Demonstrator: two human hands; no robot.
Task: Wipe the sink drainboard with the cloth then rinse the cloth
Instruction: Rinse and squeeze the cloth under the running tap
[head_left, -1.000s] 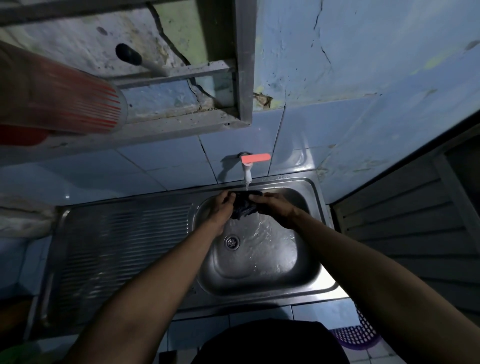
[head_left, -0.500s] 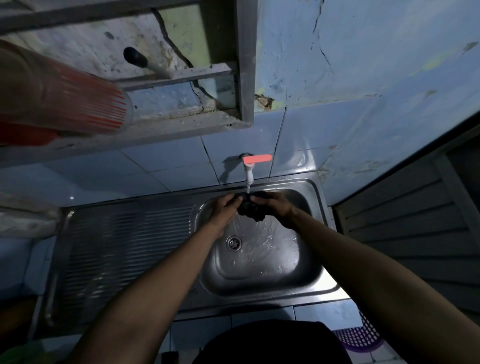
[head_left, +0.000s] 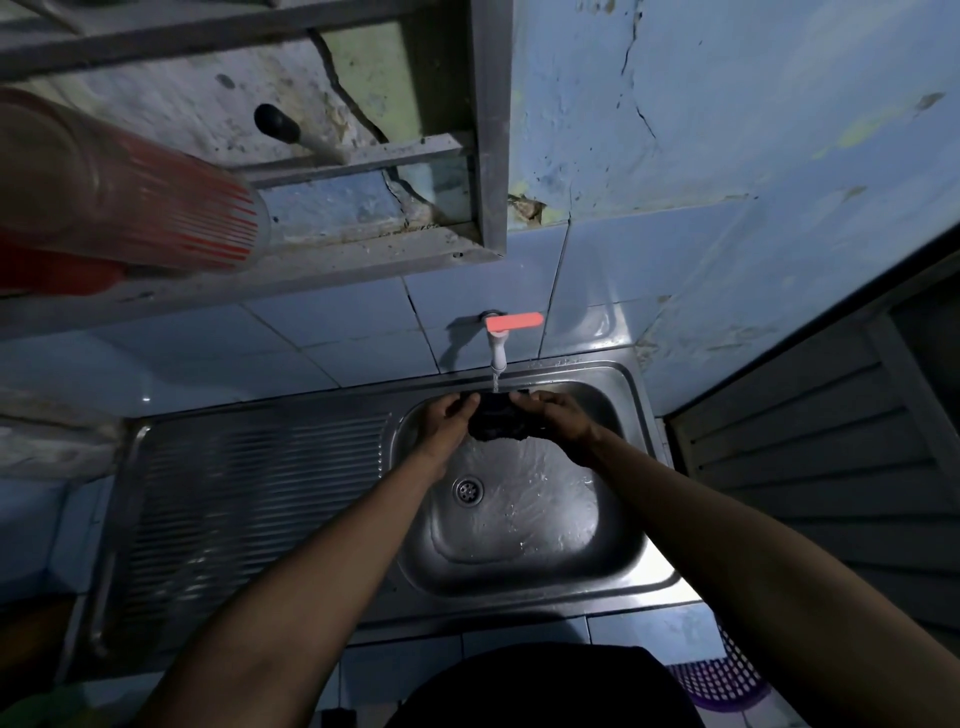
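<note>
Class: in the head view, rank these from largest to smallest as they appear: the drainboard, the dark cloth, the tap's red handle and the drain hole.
1. drainboard
2. cloth, partly hidden by both hands
3. red handle
4. drain hole
The last two look close in size.

The crumpled black cloth (head_left: 497, 423) I hold is dark against the grey steel sink basin (head_left: 524, 519). The ribbed steel drainboard (head_left: 249, 499) shows fine parallel lines. The white plastic tap (head_left: 497, 348) has an orange-red handle. The glossy wall tiles (head_left: 332, 338) are pale blue. The purple plastic basket (head_left: 717, 675) has a grid pattern.
</note>
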